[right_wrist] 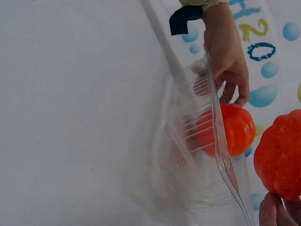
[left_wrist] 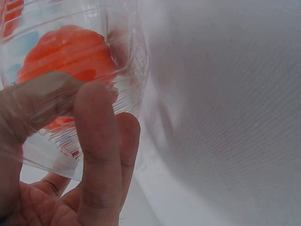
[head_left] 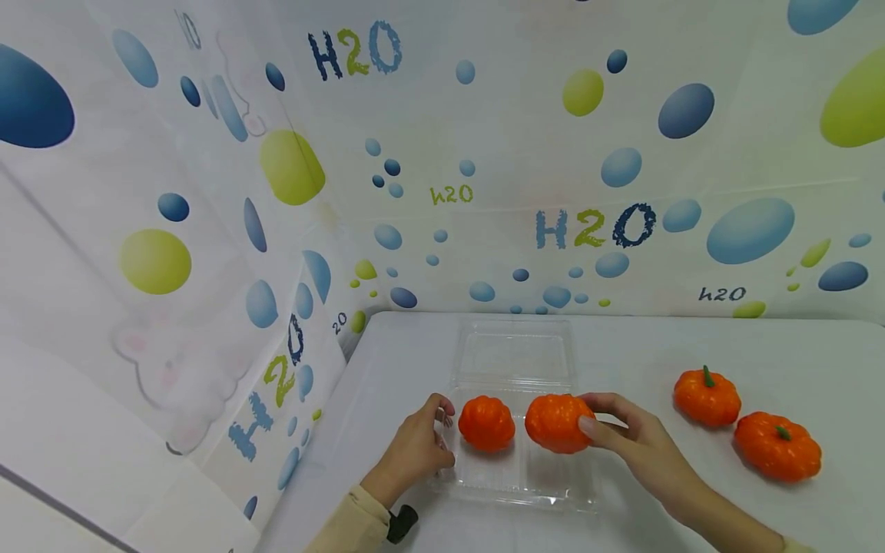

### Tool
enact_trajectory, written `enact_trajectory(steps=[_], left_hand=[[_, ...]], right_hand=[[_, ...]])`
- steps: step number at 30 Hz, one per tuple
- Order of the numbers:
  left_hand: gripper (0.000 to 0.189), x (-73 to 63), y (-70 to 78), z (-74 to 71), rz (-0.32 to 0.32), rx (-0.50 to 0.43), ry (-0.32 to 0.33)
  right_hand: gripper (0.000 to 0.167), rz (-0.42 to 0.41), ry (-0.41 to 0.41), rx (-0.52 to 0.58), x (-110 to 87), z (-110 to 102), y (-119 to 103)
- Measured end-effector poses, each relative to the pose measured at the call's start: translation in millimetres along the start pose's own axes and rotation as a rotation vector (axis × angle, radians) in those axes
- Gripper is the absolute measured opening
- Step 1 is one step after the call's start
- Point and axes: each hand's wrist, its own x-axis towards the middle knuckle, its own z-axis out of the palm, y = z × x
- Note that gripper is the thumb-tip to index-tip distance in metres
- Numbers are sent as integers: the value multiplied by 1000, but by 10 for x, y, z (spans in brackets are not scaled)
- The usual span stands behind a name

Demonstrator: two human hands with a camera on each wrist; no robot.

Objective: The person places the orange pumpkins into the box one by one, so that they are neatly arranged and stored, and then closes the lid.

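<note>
An open clear plastic clamshell box [head_left: 518,495] lies on the table with its lid [head_left: 515,353] folded back. An orange toy pumpkin [head_left: 486,424] sits in the box's left half. My left hand [head_left: 415,445] grips the left wall of the box; in the left wrist view the fingers [left_wrist: 96,141] bend at the clear plastic. My right hand [head_left: 639,438] pinches a second orange pumpkin [head_left: 555,422] between thumb and fingers, over the right half of the box. In the right wrist view this pumpkin [right_wrist: 282,155] shows above the rim, apart from the other.
Two more orange pumpkins with green stems stand on the right of the table: a rounder one [head_left: 707,397] behind and a wider one [head_left: 777,447] in front. A white sheet [head_left: 498,138] printed with dots and H2O letters hangs behind and at the left.
</note>
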Motion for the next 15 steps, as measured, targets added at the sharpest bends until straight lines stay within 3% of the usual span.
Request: enact_trajectory(steps=[7,15], left_hand=[[59,-17,24,-1,-11,-6,-5],[59,-11,5,9,-6,-11,2]], right_hand=[[48,-108,25,-33,47,81,9],[52,-185,85,-263,86,182,64]])
